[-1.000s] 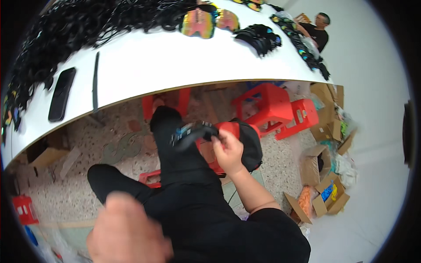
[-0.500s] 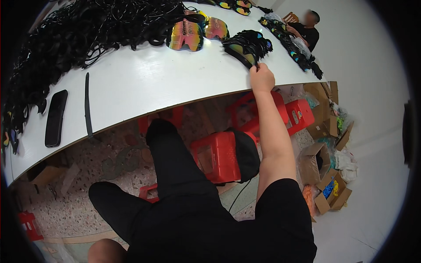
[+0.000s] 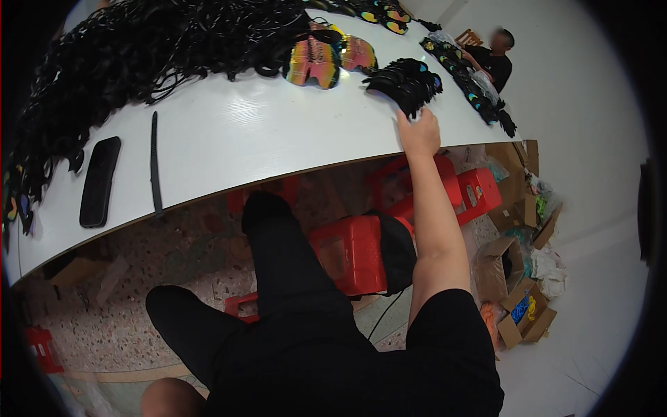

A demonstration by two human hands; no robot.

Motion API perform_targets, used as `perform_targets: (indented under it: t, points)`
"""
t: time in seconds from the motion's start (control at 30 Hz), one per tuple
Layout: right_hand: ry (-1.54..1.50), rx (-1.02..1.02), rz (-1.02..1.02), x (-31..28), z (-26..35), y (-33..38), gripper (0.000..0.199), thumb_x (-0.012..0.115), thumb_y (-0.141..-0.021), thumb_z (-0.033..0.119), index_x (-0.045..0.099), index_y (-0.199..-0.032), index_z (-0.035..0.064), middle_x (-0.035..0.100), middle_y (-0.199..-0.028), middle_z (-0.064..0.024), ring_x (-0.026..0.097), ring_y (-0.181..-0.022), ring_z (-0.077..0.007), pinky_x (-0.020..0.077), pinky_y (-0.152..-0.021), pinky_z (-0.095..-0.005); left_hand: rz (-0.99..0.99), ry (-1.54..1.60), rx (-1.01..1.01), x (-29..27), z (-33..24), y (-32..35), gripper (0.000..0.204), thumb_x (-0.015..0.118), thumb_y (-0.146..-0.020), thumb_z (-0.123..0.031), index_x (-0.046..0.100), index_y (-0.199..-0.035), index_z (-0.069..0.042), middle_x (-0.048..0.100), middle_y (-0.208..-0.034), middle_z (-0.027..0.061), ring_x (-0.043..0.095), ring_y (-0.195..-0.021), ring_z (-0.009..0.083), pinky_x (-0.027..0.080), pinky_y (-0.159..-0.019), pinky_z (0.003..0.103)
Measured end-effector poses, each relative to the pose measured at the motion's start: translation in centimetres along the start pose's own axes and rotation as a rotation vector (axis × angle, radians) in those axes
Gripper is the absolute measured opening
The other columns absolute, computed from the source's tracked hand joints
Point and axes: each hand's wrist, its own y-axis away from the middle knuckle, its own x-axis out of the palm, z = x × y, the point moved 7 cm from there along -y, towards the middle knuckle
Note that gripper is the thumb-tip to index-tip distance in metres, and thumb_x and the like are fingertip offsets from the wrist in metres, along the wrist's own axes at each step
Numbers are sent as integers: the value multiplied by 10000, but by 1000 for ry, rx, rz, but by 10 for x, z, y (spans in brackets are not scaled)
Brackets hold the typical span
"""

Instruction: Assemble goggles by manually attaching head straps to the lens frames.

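At the right part of the white table, my right hand (image 3: 421, 133) is at the near edge of a stack of black goggles (image 3: 404, 85). Its thumb and fingers are apart, with nothing seen between them; whether the fingertips touch the stack I cannot tell. The goggles overlap one another, and bluish lens shows at the stack's right end. To their left lie shiny lens pieces (image 3: 312, 62) with a pink, yellow and green mirror sheen. My left hand is out of view.
A large heap of black straps (image 3: 174, 48) covers the table's far left. Nearer are a phone (image 3: 101, 182) and a single black strap (image 3: 155, 163). More goggles (image 3: 467, 83) lie far right, by a seated person (image 3: 492, 61). Red stools (image 3: 351, 254) and cardboard boxes (image 3: 499, 267) are below.
My right hand has let go of the front goggles and its fingers have parted. Those goggles have settled against the stack, their greenish lens now turned from view. The whole view has shifted slightly.
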Motion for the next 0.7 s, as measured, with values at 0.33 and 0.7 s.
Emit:
perform_targets:
  t: [0.33,0.7]
  points:
    - [-466,-649,-261,-32,125,27,315,746,-761,156,613,-1026,50,617,-1012,-132,580,-987,-340,459,-888,-441,-10,-194,118,-4,-18,-8,120,472,-917,-51,568,-917,-124,602,-769,75,629,-629,224,479,-586,340]
    - [-254,-678,-11,12,199,9,519,736,-725,65,607,-1228,57,604,-1215,-162,568,-1141,-356,448,-1009,-440,46,26,-254,-52,8,50,117,742,-770,-121,644,-769,-58,648,-760,82,621,-642,262,509,-547,335]
